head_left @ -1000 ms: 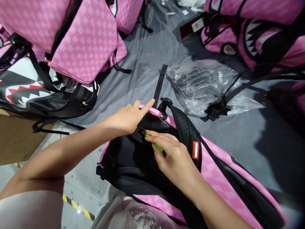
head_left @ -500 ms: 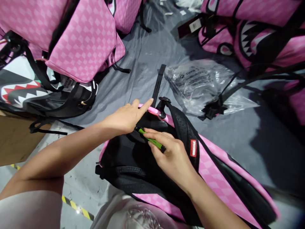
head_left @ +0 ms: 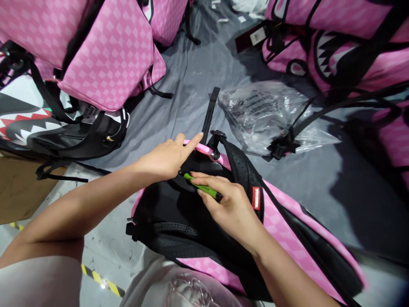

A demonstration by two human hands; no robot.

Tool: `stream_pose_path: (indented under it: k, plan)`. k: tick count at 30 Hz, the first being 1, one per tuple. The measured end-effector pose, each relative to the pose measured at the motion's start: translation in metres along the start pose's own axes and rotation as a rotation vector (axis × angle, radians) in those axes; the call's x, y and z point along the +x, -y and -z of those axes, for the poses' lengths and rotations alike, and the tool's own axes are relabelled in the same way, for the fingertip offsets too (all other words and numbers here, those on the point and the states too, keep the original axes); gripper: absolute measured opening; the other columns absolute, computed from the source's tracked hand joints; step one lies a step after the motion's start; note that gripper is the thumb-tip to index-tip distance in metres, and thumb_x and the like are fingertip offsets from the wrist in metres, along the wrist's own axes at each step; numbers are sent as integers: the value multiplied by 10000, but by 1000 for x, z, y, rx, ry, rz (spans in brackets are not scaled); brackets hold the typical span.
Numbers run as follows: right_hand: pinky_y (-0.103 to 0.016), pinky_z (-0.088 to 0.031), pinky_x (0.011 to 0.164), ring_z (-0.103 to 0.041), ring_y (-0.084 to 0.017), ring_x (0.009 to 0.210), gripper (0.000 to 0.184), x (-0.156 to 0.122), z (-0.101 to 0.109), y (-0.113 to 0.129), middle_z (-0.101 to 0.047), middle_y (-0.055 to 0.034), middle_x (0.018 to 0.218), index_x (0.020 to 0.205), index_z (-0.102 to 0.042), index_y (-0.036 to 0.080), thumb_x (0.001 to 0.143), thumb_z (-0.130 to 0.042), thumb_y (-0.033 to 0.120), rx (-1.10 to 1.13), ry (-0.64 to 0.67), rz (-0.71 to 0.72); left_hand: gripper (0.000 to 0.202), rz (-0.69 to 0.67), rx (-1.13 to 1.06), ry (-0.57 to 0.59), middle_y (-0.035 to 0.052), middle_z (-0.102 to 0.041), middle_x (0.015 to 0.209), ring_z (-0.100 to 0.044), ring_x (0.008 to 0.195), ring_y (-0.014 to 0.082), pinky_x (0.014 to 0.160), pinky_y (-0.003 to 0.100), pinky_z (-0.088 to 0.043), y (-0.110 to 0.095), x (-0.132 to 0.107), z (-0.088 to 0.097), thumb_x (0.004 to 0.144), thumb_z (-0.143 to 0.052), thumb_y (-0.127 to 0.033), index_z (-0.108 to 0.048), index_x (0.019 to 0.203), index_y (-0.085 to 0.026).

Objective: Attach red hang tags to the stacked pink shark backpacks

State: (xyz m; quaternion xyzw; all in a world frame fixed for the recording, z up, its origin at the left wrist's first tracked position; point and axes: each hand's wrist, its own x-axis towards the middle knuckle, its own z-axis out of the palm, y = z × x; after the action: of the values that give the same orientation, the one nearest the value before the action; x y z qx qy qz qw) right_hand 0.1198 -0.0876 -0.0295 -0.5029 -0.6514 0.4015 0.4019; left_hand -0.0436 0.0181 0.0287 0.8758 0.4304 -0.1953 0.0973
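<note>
A pink-and-black backpack [head_left: 204,213] lies in front of me, its black back panel facing up. My left hand [head_left: 168,155] grips its far edge, index finger stretched along the pink trim, the other fingers partly hidden. In my right hand [head_left: 228,202] is a slim green pen-like tool [head_left: 206,189] with black ends. The tool's tip points at the black fabric just below my left hand; I cannot tell whether it touches. Beyond that edge a black webbing strap [head_left: 211,111] sticks out across the grey cloth, next to a black buckle [head_left: 218,135].
Pink checkered backpacks [head_left: 111,55] are piled at the far left over a black shark-mouth bag [head_left: 64,128]. More pink bags [head_left: 345,55] lie at the far right. A clear plastic bag [head_left: 265,111] rests on the grey cloth [head_left: 191,81]. At left stands a cardboard box [head_left: 25,187].
The view has shifted slightly, so everything sits a little further left. Both hands and the green tool keep nearly the same place on the backpack.
</note>
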Motion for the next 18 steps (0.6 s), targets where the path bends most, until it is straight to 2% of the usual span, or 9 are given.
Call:
stream_pose_path:
  k: [6, 11, 15, 18]
  plan:
    - [-382, -536, 889, -689, -181, 985, 344, -4, 8, 2, -710, -7, 1213, 1092, -714, 256, 858, -550, 64, -157, -24, 64, 1007, 8, -9, 2, 186, -344, 1475, -595, 1086, 248, 883, 338, -474, -1, 1, 1, 822, -527, -71, 103, 1575, -298]
    - [-356, -538, 885, -677, -185, 1045, 296, -4, 5, 1, -713, 0, 1207, 1080, -714, 261, 861, -606, 93, -82, 1, 38, 973, 0, -5, -2, 199, -350, 1465, -596, 1082, 262, 863, 346, -480, -2, 1, 1, 828, -529, -75, 57, 1583, -262]
    - [-376, -513, 874, -694, -182, 1005, 302, -4, 3, 4, -712, -11, 1210, 1090, -697, 246, 871, -586, 72, -197, -50, 96, 973, 8, -15, 0, 182, -378, 1439, -592, 1091, 258, 866, 339, -478, -2, 1, 1, 826, -546, -74, 37, 1582, -264]
    - [-367, -516, 862, -698, -177, 993, 296, -6, 3, 6, -718, -14, 1196, 1085, -694, 243, 867, -594, 70, -192, -57, 107, 973, 0, -28, -15, 175, -378, 1439, -590, 1090, 254, 864, 337, -477, -1, 1, -1, 829, -553, -81, 35, 1579, -278]
